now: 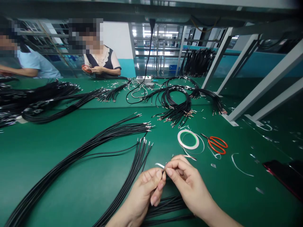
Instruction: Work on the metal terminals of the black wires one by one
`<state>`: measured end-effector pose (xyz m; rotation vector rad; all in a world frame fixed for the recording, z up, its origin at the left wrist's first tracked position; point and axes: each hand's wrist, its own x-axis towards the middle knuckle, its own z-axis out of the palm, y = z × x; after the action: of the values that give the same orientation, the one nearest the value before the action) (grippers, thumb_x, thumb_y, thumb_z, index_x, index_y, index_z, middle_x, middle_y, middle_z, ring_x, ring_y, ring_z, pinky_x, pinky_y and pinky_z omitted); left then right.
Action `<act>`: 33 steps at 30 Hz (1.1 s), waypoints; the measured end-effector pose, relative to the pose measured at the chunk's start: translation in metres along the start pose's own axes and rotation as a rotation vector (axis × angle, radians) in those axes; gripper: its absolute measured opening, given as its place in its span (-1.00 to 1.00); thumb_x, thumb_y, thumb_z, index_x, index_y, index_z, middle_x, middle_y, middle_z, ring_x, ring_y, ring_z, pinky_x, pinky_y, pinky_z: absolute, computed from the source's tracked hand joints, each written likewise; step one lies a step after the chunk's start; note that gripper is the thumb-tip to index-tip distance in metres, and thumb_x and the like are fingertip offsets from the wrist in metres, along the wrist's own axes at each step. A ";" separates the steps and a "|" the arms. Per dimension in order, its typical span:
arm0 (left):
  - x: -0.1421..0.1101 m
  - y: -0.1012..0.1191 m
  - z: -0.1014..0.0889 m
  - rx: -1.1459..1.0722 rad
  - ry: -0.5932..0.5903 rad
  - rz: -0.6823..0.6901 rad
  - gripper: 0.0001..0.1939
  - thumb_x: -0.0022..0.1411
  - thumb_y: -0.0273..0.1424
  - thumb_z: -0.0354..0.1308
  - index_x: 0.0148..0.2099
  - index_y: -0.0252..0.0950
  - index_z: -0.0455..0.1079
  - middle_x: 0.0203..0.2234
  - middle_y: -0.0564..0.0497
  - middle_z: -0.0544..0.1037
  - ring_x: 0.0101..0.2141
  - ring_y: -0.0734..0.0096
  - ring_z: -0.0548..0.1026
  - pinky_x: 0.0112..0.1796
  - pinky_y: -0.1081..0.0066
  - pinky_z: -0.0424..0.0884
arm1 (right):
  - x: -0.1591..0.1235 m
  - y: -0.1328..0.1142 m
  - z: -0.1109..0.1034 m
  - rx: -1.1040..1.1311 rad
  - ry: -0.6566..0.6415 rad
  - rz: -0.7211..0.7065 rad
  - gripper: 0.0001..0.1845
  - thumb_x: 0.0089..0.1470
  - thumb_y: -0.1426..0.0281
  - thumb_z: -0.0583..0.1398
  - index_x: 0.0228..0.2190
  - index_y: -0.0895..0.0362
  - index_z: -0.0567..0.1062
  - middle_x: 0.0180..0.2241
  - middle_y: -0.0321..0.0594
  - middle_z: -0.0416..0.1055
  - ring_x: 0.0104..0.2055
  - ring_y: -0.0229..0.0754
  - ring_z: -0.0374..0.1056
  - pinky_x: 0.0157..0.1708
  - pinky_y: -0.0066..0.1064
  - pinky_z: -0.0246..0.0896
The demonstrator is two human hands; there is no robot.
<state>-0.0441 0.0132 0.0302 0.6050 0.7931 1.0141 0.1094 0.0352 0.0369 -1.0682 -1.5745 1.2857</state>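
My left hand (150,183) is closed, with thumb and forefinger pinching a black cable (163,172) near its end. Against it, my right hand (186,181) is closed too, its thumb and forefinger pressed together at the cable's tip. A short pale strip of tape (159,165) sticks out to the left from between the fingertips. Most of the held cable is hidden by the hands. Below them lie more black cables (165,206). Left of my hands, a bundle of black cables with bare silvery ends (132,171) rests on the green table (71,186).
Beyond my right hand lie a tape roll (179,138) and orange-handled scissors (216,145). Coiled cables (176,101) sit farther back, and a large cable pile (35,97) is at left. Metal posts (267,78) stand at right. Two people work across the table.
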 end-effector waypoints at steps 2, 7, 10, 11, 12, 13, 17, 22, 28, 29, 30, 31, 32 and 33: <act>-0.001 0.000 0.001 -0.007 -0.011 -0.016 -0.69 0.22 -0.25 0.22 -0.47 -0.34 0.35 -0.75 0.24 0.19 -0.78 0.74 -0.07 -0.72 0.65 0.05 | 0.001 -0.001 0.000 0.045 -0.017 0.011 -0.81 0.24 0.30 0.14 -0.36 0.09 0.49 -0.31 -0.26 0.27 -0.30 -0.22 0.30 -0.35 -0.43 0.20; -0.003 -0.002 0.005 0.095 -0.059 -0.025 -0.67 0.24 -0.19 0.18 -0.43 -0.35 0.40 -0.75 0.23 0.23 -0.79 0.74 -0.03 -0.70 0.64 0.07 | 0.005 0.002 -0.003 0.318 -0.088 0.252 -0.77 0.18 0.23 0.19 -0.38 0.14 0.43 -0.53 -0.38 0.22 -0.55 -0.37 0.13 -0.55 -0.54 0.03; -0.003 -0.002 0.006 0.273 0.008 0.053 -0.69 0.25 -0.21 0.18 -0.38 -0.38 0.44 -0.73 0.16 0.35 -0.74 0.71 0.20 -0.59 0.63 0.20 | 0.009 0.008 -0.005 0.306 0.044 0.331 -0.75 0.19 0.17 0.18 -0.31 0.11 0.41 -0.68 -0.52 0.06 -0.65 -0.41 -0.07 -0.65 -0.57 -0.18; -0.003 -0.002 0.007 0.323 0.037 0.086 -0.70 0.25 -0.22 0.19 -0.37 -0.38 0.45 -0.70 0.13 0.40 -0.69 0.68 0.29 -0.54 0.62 0.25 | 0.010 0.009 -0.005 0.272 0.112 0.305 -0.75 0.18 0.16 0.18 -0.29 0.10 0.41 -0.67 -0.51 0.08 -0.66 -0.41 -0.06 -0.66 -0.58 -0.16; -0.003 -0.001 0.007 0.360 0.059 0.114 -0.70 0.25 -0.23 0.19 -0.37 -0.39 0.45 -0.68 0.10 0.44 -0.64 0.63 0.36 -0.48 0.60 0.30 | 0.011 0.010 -0.005 0.237 0.176 0.267 -0.74 0.19 0.15 0.18 -0.26 0.09 0.41 -0.64 -0.48 0.17 -0.66 -0.42 -0.02 -0.66 -0.58 -0.12; -0.002 -0.001 0.007 0.383 0.074 0.133 -0.70 0.24 -0.23 0.19 -0.37 -0.38 0.46 -0.65 0.07 0.48 -0.60 0.58 0.42 -0.45 0.57 0.34 | 0.012 0.010 -0.005 0.208 0.223 0.228 -0.74 0.19 0.15 0.17 -0.24 0.09 0.40 -0.58 -0.44 0.27 -0.67 -0.43 0.02 -0.66 -0.57 -0.08; 0.000 -0.005 0.005 0.427 0.171 0.158 -0.75 0.19 -0.24 0.25 -0.28 -0.37 0.50 -0.58 0.01 0.57 -0.53 0.47 0.53 -0.40 0.51 0.43 | 0.011 0.008 -0.002 0.203 0.265 0.173 -0.68 0.24 0.16 0.10 -0.04 0.04 0.32 -0.43 -0.34 0.44 -0.71 -0.44 0.04 -0.67 -0.55 -0.03; 0.001 -0.010 0.006 0.386 0.305 0.202 -0.76 0.09 -0.27 0.33 -0.30 -0.36 0.51 -0.56 0.04 0.55 -0.52 0.44 0.58 -0.42 0.51 0.49 | 0.004 0.004 0.002 0.258 0.267 0.161 -0.58 0.26 0.20 0.09 0.11 -0.04 0.18 -0.36 -0.31 0.46 -0.69 -0.44 0.05 -0.65 -0.55 0.01; 0.001 -0.011 0.007 0.390 0.335 0.243 -0.80 0.07 -0.30 0.34 -0.33 -0.34 0.51 -0.48 0.05 0.50 -0.52 0.43 0.60 -0.45 0.52 0.51 | -0.003 -0.001 0.008 0.295 0.227 0.188 -0.54 0.22 0.17 0.14 0.09 -0.05 0.16 -0.26 -0.25 0.48 -0.69 -0.46 0.05 -0.69 -0.57 0.01; 0.001 -0.011 0.006 0.398 0.333 0.251 -0.82 0.09 -0.31 0.33 -0.33 -0.33 0.52 -0.47 0.06 0.50 -0.52 0.43 0.60 -0.44 0.52 0.52 | -0.003 -0.001 0.009 0.303 0.227 0.190 -0.53 0.20 0.17 0.16 0.08 -0.04 0.17 -0.27 -0.26 0.48 -0.68 -0.46 0.05 -0.70 -0.57 0.00; 0.000 -0.011 0.006 0.408 0.328 0.259 -0.83 0.10 -0.31 0.32 -0.32 -0.32 0.52 -0.48 0.06 0.50 -0.51 0.42 0.60 -0.42 0.51 0.52 | -0.003 0.000 0.010 0.310 0.231 0.191 -0.52 0.18 0.17 0.18 0.07 -0.04 0.18 -0.29 -0.26 0.48 -0.68 -0.45 0.07 -0.70 -0.58 0.00; 0.000 -0.012 0.006 0.417 0.325 0.269 -0.84 0.10 -0.32 0.31 -0.32 -0.32 0.52 -0.48 0.06 0.50 -0.51 0.42 0.61 -0.41 0.50 0.52 | -0.002 0.002 0.012 0.320 0.242 0.189 -0.51 0.16 0.18 0.21 0.06 -0.03 0.19 -0.31 -0.27 0.48 -0.65 -0.43 0.11 -0.70 -0.58 0.02; 0.000 -0.012 0.006 0.424 0.322 0.279 -0.85 0.11 -0.32 0.31 -0.33 -0.31 0.52 -0.49 0.06 0.50 -0.51 0.42 0.61 -0.39 0.49 0.52 | -0.002 0.003 0.013 0.332 0.255 0.186 -0.48 0.13 0.19 0.24 0.06 -0.03 0.20 -0.32 -0.28 0.48 -0.62 -0.40 0.17 -0.67 -0.58 0.06; 0.000 -0.012 0.007 0.429 0.319 0.286 -0.85 0.10 -0.32 0.32 -0.33 -0.32 0.53 -0.50 0.06 0.51 -0.51 0.41 0.60 -0.39 0.49 0.52 | -0.001 0.005 0.013 0.345 0.272 0.182 -0.46 0.10 0.22 0.28 0.05 -0.03 0.21 -0.34 -0.29 0.48 -0.56 -0.36 0.24 -0.63 -0.56 0.12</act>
<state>-0.0330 0.0076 0.0254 0.9577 1.2482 1.2291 0.0977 0.0310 0.0300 -1.1257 -1.0285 1.4037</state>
